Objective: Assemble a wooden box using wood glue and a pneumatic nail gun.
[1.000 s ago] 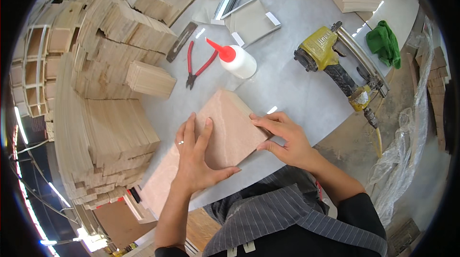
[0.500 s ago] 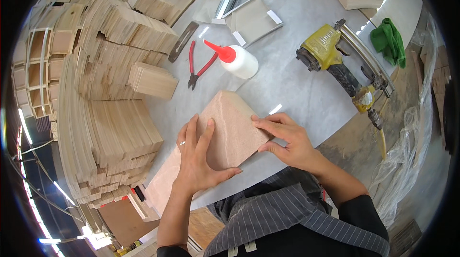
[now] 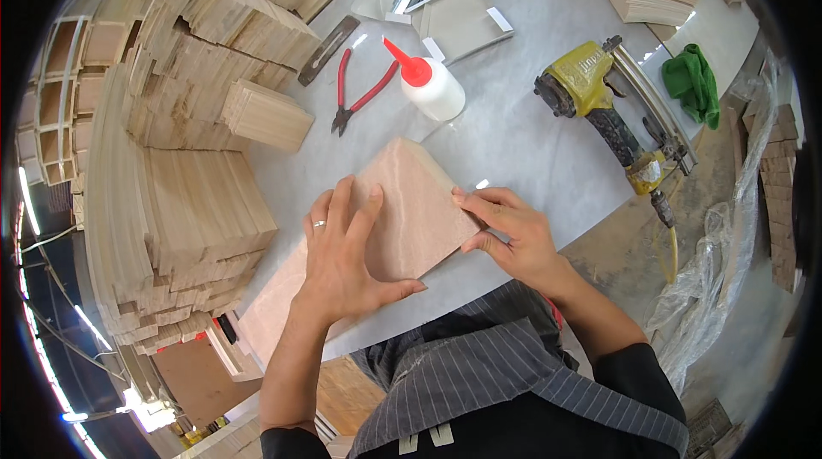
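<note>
A shallow wooden box with a pinkish plywood top lies on the grey table near its front edge. My left hand rests on the top's left part, fingers spread and thumb stretched toward the near edge. At the right corner my right hand grips the box, thumb low on its side and fingers at the upper edge. Left of the box, partly under my left hand and forearm, lies another pinkish plywood piece. The box's underside is hidden.
Beyond the box are a white glue bottle with a red nozzle, red-handled pincers and an open tray. A yellow nail gun and green cloth lie at right. Stacked wooden strips line the left.
My view has shifted slightly, so the table things appear a little displaced. Both hands keep their places on the box.
</note>
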A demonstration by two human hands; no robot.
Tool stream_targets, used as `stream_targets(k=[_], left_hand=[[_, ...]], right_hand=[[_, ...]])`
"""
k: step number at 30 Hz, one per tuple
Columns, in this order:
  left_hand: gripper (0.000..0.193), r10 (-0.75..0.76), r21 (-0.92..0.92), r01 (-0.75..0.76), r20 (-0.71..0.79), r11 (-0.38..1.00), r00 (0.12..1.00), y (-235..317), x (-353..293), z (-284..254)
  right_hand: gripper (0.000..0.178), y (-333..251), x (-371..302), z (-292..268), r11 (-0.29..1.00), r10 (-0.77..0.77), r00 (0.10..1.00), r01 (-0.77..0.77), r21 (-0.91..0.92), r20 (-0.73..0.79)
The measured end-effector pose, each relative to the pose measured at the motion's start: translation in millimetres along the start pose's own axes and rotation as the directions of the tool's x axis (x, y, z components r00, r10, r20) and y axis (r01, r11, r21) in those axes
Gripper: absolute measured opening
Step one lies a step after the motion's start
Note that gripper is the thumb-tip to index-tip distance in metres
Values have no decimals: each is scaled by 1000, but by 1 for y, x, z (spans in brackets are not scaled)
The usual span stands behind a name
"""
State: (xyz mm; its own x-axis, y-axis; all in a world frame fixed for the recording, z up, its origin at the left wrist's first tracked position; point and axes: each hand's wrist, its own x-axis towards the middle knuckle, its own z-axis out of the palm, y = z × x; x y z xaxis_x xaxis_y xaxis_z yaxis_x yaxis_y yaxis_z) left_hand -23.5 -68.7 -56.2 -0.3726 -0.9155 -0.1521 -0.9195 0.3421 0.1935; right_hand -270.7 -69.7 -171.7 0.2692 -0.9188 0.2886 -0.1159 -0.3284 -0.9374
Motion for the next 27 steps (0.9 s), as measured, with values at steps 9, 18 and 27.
stream_targets(k=[9,18,27], left_hand=[[119,-17,8,17,-18,1000,1000,1,-1,-1],[110,-49,-62,48,-22,997,999,1,-1,0],[108,-45,-121,46,8,992,999,-5,-3,-1]], right_hand=[[57,-1,0,3,999,11,999,-10,38,-32],[48,-23,-1,1,989,146,989,-146,9,-8],[75,-20,51,-93,558,-57,980,-127,-820,-190]])
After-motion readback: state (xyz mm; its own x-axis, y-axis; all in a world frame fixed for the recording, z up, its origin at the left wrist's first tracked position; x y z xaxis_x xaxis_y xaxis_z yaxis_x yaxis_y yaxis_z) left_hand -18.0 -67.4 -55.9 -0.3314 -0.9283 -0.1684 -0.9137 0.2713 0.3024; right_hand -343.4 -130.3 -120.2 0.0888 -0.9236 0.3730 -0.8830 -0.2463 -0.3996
